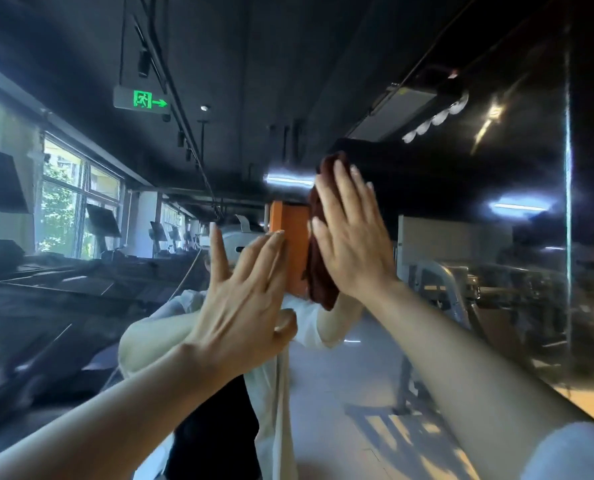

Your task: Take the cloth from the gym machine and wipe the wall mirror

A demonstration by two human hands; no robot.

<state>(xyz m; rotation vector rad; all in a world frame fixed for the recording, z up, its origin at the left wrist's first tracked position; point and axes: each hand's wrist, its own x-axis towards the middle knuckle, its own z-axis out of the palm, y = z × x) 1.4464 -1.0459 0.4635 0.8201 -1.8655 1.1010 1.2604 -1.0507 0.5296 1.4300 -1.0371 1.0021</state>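
Inspector A: Cloth (318, 268), dark reddish-brown, sits flat against the wall mirror (496, 289), pinned there under the right hand (351, 237). Confirm the hand?

Inspector B: Confirmed. Right hand is flat, fingers straight and close together, palm pressing the cloth to the glass. The cloth shows above the fingertips and hangs below the heel of the palm.

Inspector A: Left hand (243, 299)?

Inspector B: Raised just beside the right, lower and to its left. Fingers straight and spread, holding nothing. Whether its fingertips touch the glass, I cannot tell.

Inspector A: Any legible marking?

Inspector B: One item only. A green exit sign (141, 98) hangs from the dark ceiling, upper left: a running-figure pictogram and an arrow pointing right. No lettering, and no brand can be read anywhere.

Inspector A: Reflection?

Inspector B: The mirror shows a person in a pale open shirt over a dark top, both arms raised; the cloth and hands cover the head. An orange pillar (288, 237) stands behind, between the two hands.

Inspector A: Surroundings?

Inspector B: Treadmills (63, 282) run along the left under bright windows (77, 195). A vertical seam (568, 202) divides the mirror panels at far right.
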